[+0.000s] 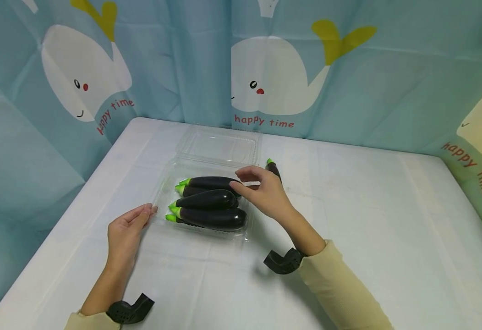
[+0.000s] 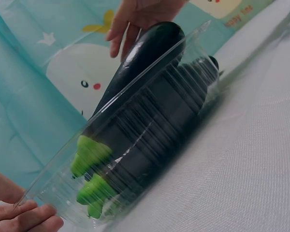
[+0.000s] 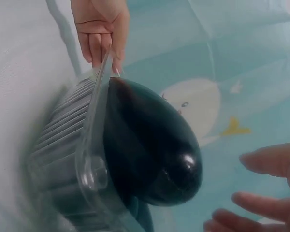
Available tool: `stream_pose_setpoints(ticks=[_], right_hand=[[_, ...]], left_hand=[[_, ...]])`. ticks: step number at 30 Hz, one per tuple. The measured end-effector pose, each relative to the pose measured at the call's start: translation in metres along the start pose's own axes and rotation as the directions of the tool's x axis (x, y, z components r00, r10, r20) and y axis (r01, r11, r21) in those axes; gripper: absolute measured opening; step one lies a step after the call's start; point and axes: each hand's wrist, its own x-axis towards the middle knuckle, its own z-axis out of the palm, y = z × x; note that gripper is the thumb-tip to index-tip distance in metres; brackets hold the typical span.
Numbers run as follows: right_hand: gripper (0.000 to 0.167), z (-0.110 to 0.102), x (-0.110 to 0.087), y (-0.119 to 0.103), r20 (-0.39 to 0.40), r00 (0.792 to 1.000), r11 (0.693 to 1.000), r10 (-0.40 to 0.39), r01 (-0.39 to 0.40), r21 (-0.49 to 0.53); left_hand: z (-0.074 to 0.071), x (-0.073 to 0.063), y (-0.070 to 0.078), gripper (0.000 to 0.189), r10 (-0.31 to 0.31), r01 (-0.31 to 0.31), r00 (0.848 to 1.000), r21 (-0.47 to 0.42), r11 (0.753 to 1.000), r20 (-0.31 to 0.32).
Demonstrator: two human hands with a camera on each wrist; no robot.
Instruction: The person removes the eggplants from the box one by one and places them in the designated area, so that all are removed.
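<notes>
Several dark eggplants (image 1: 212, 218) with green stems lie in a clear plastic clamshell box (image 1: 161, 188), stems toward the left. At the box's left front corner, my left hand (image 1: 125, 231) pinches the rim between thumb and fingers, which the left wrist view also shows. My right hand (image 1: 267, 192) hovers by the eggplants' rounded ends, fingers parted and holding nothing. A gap separates its fingers (image 3: 266, 205) from the nearest eggplant (image 3: 152, 145) in the right wrist view. Behind that hand, one more eggplant (image 1: 273, 168) lies outside the box, partly hidden.
The box's transparent lid (image 1: 220, 145) is folded back, flat toward the rear of the table. A white cloth covers the table (image 1: 369, 238). Blue curtains (image 1: 199, 59) with whale prints hang along its back and sides.
</notes>
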Motion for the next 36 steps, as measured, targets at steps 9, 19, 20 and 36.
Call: stream_pose_setpoints(ticks=[9,19,20,36], right_hand=[[0.042,0.013,0.010,-0.002,0.212,0.974,0.985,-0.085,0.114,-0.127],[0.042,0.026,0.020,0.005,0.309,0.939,0.962,-0.149,0.210,-0.173],[0.041,0.027,0.020,0.006,0.311,0.938,0.960,-0.155,0.217,-0.178],[0.030,0.025,0.019,0.003,0.239,0.957,0.963,-0.165,0.209,-0.170]], left_hand=[[0.003,-0.009,0.024,0.035,-0.043,0.043,0.999,0.024,0.999,0.005],[0.000,-0.002,0.005,0.046,-0.006,0.006,1.000,0.015,1.000,0.010],[-0.001,0.000,0.001,0.047,-0.005,0.004,1.000,0.007,1.000,0.012],[-0.002,0.003,-0.008,0.048,0.009,-0.009,1.000,0.018,1.000,0.009]])
